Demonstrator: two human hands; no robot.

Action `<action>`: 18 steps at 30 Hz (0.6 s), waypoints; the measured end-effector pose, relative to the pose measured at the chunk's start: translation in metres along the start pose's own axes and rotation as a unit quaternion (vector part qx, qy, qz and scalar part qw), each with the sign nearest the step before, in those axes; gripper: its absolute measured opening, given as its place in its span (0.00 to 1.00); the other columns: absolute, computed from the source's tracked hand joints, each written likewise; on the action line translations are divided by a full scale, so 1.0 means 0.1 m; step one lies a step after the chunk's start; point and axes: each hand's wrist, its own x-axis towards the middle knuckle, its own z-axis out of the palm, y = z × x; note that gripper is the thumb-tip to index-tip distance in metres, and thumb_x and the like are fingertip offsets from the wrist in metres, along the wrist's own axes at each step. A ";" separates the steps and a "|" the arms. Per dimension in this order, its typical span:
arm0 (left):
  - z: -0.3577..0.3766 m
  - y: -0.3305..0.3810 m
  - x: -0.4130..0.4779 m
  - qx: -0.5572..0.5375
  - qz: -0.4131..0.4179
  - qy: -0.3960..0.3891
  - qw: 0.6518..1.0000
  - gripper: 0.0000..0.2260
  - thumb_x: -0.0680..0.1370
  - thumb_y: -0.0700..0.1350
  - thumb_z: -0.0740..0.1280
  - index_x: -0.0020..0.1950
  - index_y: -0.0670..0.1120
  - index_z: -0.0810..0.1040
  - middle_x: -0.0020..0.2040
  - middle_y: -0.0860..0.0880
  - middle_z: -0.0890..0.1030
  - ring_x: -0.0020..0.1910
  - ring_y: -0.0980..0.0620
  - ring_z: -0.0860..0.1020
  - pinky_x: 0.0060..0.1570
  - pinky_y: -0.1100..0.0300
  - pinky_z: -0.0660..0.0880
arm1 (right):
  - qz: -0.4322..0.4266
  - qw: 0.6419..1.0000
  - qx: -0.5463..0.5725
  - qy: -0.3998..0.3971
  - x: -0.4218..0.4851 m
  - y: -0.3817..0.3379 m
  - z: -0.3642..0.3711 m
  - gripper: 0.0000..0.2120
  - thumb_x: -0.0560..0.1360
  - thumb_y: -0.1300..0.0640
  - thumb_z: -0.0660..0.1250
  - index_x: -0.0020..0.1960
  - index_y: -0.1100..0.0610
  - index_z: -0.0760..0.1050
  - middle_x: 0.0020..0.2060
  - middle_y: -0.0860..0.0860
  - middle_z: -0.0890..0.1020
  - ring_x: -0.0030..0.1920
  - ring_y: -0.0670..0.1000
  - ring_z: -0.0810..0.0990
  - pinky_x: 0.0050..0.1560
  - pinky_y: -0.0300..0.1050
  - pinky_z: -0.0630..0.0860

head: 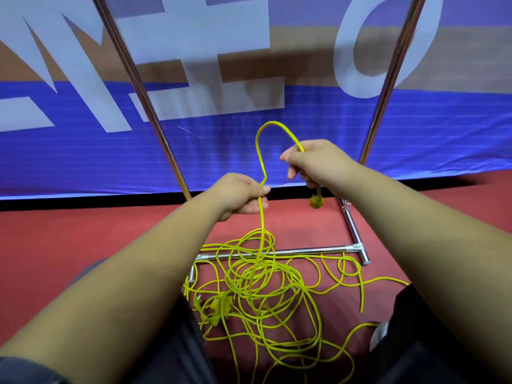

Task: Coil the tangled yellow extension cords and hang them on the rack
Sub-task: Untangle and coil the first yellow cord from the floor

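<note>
Right hand (313,164) is gripping the yellow cord (260,151) near its plug end (315,201); left hand (243,194) is pinching the same cord lower down. The tangled pile (263,289) is lying on the red floor (83,239), draped over the rack's base bar (304,250) (likely snagging or knotting tighter if pulled hard).

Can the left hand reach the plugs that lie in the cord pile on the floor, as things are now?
Probably not at once. The left hand is shut on the cord and held well above the plugs. Nothing blocks the way down, but it must first let go.
</note>
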 end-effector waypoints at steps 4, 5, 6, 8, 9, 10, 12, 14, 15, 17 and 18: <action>0.04 0.18 -0.08 -0.233 -0.045 0.015 0.971 0.06 0.81 0.38 0.71 0.52 0.36 0.79 0.47 0.41 0.78 0.37 0.49 0.87 0.34 0.61 0.83 | 0.037 0.995 -0.069 -0.060 0.04 0.12 0.10 0.09 0.77 0.54 0.69 0.50 0.56 0.87 0.39 0.51 0.88 0.33 0.53 0.70 0.34 0.46 0.68; 0.03 0.20 -0.09 -0.275 -0.052 0.013 0.960 0.05 0.82 0.37 0.69 0.52 0.35 0.78 0.48 0.41 0.77 0.36 0.47 0.87 0.33 0.60 0.83 | 0.044 0.993 -0.077 -0.075 0.05 0.13 0.14 0.10 0.77 0.54 0.69 0.50 0.56 0.87 0.39 0.51 0.88 0.34 0.53 0.70 0.34 0.46 0.68; 0.03 0.21 -0.09 -0.302 -0.056 0.013 0.951 0.05 0.82 0.37 0.68 0.51 0.34 0.77 0.48 0.40 0.77 0.36 0.46 0.87 0.33 0.59 0.83 | 0.051 0.992 -0.073 -0.090 0.05 0.15 0.18 0.10 0.78 0.53 0.69 0.50 0.57 0.87 0.38 0.51 0.88 0.34 0.53 0.70 0.34 0.46 0.68; 0.01 0.22 -0.09 -0.318 -0.063 0.027 0.945 0.06 0.84 0.36 0.65 0.50 0.34 0.77 0.49 0.38 0.78 0.39 0.45 0.86 0.33 0.57 0.84 | 0.060 0.990 -0.059 -0.115 0.05 0.16 0.26 0.15 0.81 0.48 0.68 0.52 0.59 0.86 0.39 0.51 0.88 0.33 0.51 0.69 0.32 0.45 0.69; 0.00 0.22 -0.08 -0.324 -0.063 0.037 0.943 0.06 0.85 0.35 0.63 0.50 0.34 0.77 0.48 0.39 0.79 0.41 0.46 0.85 0.34 0.57 0.84 | 0.061 0.988 -0.064 -0.127 0.04 0.17 0.29 0.18 0.82 0.45 0.68 0.53 0.60 0.85 0.40 0.52 0.88 0.33 0.51 0.69 0.32 0.45 0.69; -0.01 0.23 -0.08 -0.330 -0.060 0.049 0.941 0.08 0.85 0.33 0.60 0.48 0.35 0.76 0.46 0.40 0.79 0.42 0.47 0.84 0.34 0.57 0.84 | 0.059 0.985 -0.081 -0.138 0.02 0.17 0.30 0.20 0.81 0.43 0.69 0.52 0.60 0.85 0.41 0.52 0.88 0.33 0.51 0.70 0.32 0.45 0.70; -0.05 0.23 -0.06 -0.337 -0.045 0.062 0.938 0.10 0.84 0.28 0.56 0.49 0.34 0.75 0.47 0.39 0.79 0.44 0.46 0.83 0.38 0.57 0.85 | 0.042 0.982 -0.121 -0.140 0.00 0.16 0.31 0.18 0.79 0.45 0.73 0.48 0.61 0.86 0.35 0.51 0.84 0.34 0.53 0.72 0.34 0.47 0.71; -0.06 0.20 -0.04 -0.320 -0.040 0.052 0.945 0.10 0.82 0.26 0.54 0.58 0.31 0.73 0.56 0.35 0.80 0.52 0.41 0.84 0.46 0.54 0.85 | 0.033 0.987 -0.119 -0.103 -0.02 0.14 0.30 0.13 0.79 0.52 0.73 0.47 0.63 0.85 0.31 0.49 0.83 0.35 0.55 0.72 0.34 0.47 0.71; -0.06 0.17 -0.01 -0.282 -0.044 0.049 0.957 0.13 0.81 0.26 0.55 0.64 0.31 0.70 0.60 0.34 0.80 0.55 0.38 0.84 0.47 0.51 0.85 | 0.032 0.991 -0.105 -0.077 -0.01 0.12 0.31 0.12 0.80 0.55 0.71 0.49 0.65 0.83 0.31 0.47 0.84 0.34 0.53 0.72 0.34 0.46 0.71; -0.02 0.06 -0.01 -0.127 -0.065 0.026 0.989 0.18 0.80 0.28 0.57 0.70 0.36 0.69 0.62 0.37 0.82 0.57 0.39 0.84 0.48 0.49 0.84 | 0.037 0.996 -0.079 -0.029 0.00 0.09 0.30 0.10 0.81 0.58 0.69 0.50 0.66 0.82 0.28 0.46 0.84 0.29 0.51 0.70 0.30 0.43 0.69; 0.03 0.00 -0.04 -0.022 -0.076 -0.020 0.997 0.18 0.80 0.31 0.60 0.70 0.39 0.71 0.61 0.40 0.83 0.56 0.42 0.84 0.49 0.51 0.82 | 0.044 0.997 -0.064 -0.009 0.01 0.07 0.28 0.09 0.82 0.59 0.68 0.49 0.65 0.82 0.28 0.46 0.84 0.27 0.50 0.69 0.29 0.42 0.67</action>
